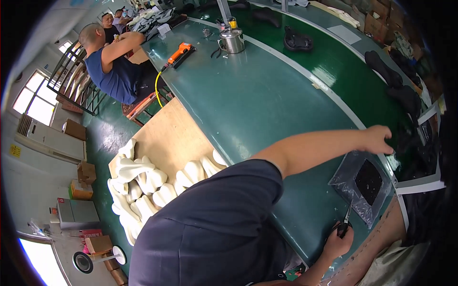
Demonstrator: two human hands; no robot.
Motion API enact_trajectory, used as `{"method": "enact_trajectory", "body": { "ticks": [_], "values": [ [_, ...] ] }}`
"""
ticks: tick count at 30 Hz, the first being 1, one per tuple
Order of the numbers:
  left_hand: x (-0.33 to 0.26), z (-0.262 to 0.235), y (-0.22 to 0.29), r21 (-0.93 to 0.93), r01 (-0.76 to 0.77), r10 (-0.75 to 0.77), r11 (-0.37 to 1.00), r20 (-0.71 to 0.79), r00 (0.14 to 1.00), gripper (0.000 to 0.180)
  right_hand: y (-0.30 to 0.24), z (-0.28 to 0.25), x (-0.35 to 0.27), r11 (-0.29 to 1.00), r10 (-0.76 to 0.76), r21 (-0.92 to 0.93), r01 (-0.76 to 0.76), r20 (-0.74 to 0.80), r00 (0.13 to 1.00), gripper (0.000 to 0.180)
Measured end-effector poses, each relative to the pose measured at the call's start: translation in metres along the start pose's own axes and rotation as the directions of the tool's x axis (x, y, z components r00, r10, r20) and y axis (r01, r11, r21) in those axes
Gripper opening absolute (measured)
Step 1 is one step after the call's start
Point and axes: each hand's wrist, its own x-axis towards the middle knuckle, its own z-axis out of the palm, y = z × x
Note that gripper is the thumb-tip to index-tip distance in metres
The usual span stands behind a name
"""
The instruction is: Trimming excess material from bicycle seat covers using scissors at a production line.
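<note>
My left arm reaches across the green table, and my left hand hovers near the edge of the green belt. Its thumb and fingers are apart and nothing shows between them. Close to it, dark pieces lie in shadow on the belt, too dim to name. My right hand, at the lower right, is closed round the black handles of a pair of scissors, blades pointing away from me. Between my hands lies a clear plastic bag with small black bits in it.
Several cream saddle-shaped foam pieces are piled on a wooden board at left. An orange tool with a yellow hose and a metal mug stand farther along the table. A black saddle-like part lies on the belt. A co-worker sits beyond.
</note>
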Motion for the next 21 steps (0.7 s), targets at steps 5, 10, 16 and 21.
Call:
{"method": "enact_trajectory", "body": {
  "ticks": [5,10,16,21],
  "values": [
    [-0.088,-0.053,-0.048,0.183,-0.231,0.256,0.956,-0.125,0.959,0.032,-0.003,0.000,0.004,0.998,-0.058,-0.017,0.057,-0.028,0.998,0.023],
    [-0.192,-0.147,-0.089,0.495,-0.057,0.311,0.867,-0.448,0.838,0.016,0.002,-0.001,0.008,0.999,-0.012,-0.034,0.013,0.036,0.999,0.024],
    [-0.242,-0.168,-0.101,0.659,0.176,0.237,0.731,-0.488,0.840,0.016,-0.005,0.002,0.009,0.999,-0.008,-0.034,0.008,0.014,1.000,0.024],
    [-0.237,-0.160,-0.101,0.776,0.164,0.226,0.609,-0.369,0.901,0.019,0.003,0.002,0.007,0.997,-0.075,-0.008,0.075,0.063,0.995,0.025]
  ]
}}
